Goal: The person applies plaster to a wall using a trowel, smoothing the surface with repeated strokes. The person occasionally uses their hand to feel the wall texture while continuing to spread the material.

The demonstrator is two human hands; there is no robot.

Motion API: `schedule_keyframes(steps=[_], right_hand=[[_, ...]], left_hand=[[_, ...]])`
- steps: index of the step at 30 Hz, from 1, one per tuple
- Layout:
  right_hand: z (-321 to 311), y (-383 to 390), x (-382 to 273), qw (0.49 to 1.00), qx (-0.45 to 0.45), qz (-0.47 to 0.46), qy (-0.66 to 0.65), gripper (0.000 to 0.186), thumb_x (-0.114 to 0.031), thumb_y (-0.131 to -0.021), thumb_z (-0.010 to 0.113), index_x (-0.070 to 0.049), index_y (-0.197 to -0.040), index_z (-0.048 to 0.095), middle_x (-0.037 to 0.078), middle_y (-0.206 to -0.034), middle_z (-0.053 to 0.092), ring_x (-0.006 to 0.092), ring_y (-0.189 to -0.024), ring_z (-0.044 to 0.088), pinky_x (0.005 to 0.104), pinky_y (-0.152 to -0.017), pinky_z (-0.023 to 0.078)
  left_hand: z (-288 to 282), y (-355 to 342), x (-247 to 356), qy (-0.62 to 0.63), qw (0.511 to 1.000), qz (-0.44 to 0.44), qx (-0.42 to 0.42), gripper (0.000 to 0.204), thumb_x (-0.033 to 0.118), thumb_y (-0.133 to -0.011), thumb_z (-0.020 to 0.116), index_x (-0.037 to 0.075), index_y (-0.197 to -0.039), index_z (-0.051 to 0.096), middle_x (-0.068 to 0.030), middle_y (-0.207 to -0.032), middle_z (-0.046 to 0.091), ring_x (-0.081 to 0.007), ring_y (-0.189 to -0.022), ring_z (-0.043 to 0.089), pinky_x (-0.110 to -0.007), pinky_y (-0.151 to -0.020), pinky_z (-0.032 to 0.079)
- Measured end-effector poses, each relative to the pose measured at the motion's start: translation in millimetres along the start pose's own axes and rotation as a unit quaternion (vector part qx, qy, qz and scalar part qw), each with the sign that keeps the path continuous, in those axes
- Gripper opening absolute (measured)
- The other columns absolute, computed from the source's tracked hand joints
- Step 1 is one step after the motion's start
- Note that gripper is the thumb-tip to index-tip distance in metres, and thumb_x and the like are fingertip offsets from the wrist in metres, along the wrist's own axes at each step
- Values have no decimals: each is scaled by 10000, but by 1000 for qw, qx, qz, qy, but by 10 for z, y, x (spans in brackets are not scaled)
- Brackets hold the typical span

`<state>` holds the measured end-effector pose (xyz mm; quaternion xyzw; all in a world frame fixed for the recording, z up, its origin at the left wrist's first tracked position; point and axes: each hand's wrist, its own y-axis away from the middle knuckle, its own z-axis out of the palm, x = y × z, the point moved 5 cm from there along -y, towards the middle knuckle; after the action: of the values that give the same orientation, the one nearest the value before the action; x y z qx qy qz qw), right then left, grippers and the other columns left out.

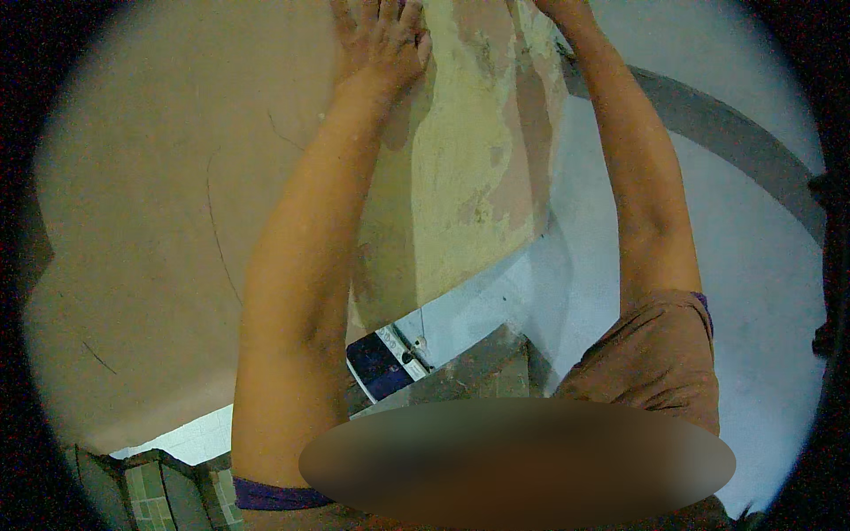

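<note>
Well, the yellow strip (460, 159) along the tan surface's (159, 221) right edge looks unfinished, blotched pinkish; the left hand (381, 42) seems flat, fingers apart; the right hand's (564, 8) grip I cannot tell.

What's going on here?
A person has both arms stretched out over a tan surface with an uneven yellowish patch. The left hand appears to lie on it, fingers spread, by the patch. The right hand is near the patch's right side, cut off by the picture's top edge, so whether it holds anything can't be told.
</note>
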<state>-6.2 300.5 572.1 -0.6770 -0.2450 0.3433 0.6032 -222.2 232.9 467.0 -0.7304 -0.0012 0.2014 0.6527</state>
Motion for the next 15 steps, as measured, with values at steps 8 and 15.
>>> schedule_keyframes(steps=[8,15], right_hand=[[-14,34,-89,999,-32,-43,2,407,-277,-914,630,38,-1167,682,277,-1138,697,405,-1082,674,475,-923,526],[-35,-40,-163,995,-62,-65,42,409,-275,-916,627,41,-1170,683,269,-1139,702,406,-1074,678,470,-919,528]], left_hand=[[33,24,43,-7,1000,2,-26,640,399,-1002,448,50,-1528,343,-181,-1638,207,-371,-1534,121,-632,-1218,-22],[36,-5,16,3,1000,-1,-24,642,399,-1005,437,42,-1531,345,-177,-1641,215,-371,-1540,105,-615,-1223,-39]])
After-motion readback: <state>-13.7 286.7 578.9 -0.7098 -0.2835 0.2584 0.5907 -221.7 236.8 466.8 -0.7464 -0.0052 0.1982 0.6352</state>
